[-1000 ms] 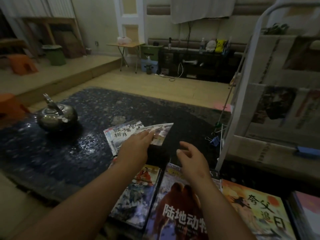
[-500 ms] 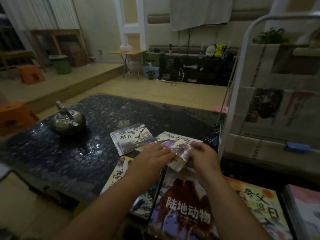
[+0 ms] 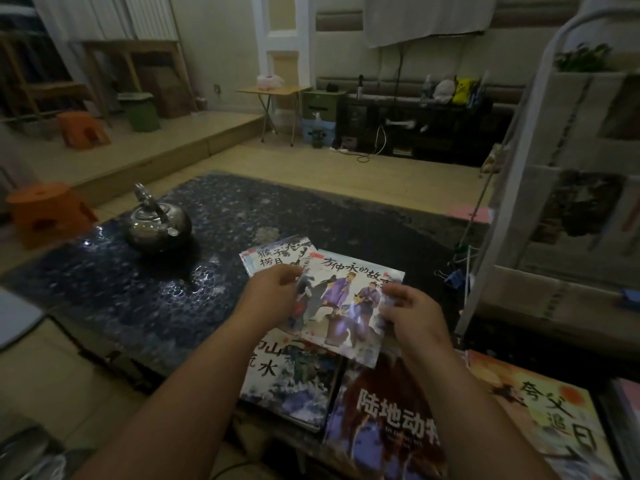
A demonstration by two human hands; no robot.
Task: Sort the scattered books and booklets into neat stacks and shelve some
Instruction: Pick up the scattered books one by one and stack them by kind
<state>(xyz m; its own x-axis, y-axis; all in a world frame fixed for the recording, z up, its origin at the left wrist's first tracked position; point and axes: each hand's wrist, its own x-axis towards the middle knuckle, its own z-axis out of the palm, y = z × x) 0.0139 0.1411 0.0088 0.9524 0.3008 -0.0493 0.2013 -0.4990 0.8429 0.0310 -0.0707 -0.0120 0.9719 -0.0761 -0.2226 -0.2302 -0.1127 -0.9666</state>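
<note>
Both hands hold a thin picture booklet (image 3: 346, 299) with two robed figures on its cover, lifted above the dark table (image 3: 138, 278). My left hand (image 3: 273, 292) grips its left edge; my right hand (image 3: 408, 313) pinches its right edge. Behind it a small stack of booklets (image 3: 273, 258) lies on the table. Beneath the held booklet lie a mountain-and-water book (image 3: 291, 386), a brown animal book (image 3: 391, 420) and an orange-yellow book (image 3: 540, 414) side by side along the near edge.
A steel kettle (image 3: 156, 223) stands on the table's left part. A white metal rack (image 3: 512, 188) lined with newspaper rises at the right, with blue clips (image 3: 453, 277) by its foot. Orange stools (image 3: 48, 213) sit on the floor at left.
The left hand lifted the booklet from beside the small stack and drew it nearer. The right hand came in and took its right edge. The cover now faces up, fully visible.
</note>
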